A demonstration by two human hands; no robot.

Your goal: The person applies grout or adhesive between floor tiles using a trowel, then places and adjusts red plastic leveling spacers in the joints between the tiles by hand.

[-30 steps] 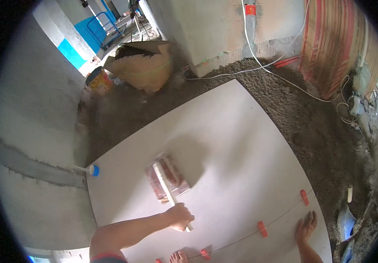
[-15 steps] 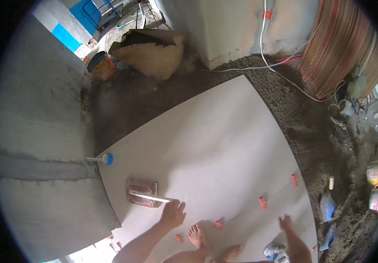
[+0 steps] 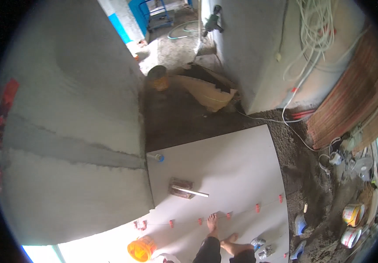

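At six o'clock a tool [image 3: 182,189] rests on the seemingly laid slab [image 3: 237,153]; mortar [image 3: 287,151] at three lies exposed; fingers unseen, can't tell

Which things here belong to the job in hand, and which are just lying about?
Probably part of the job:
large white slab
handled block lying on it
row of red clips

Seemingly just lying about:
blue trolley
pale hose
coiled white cable
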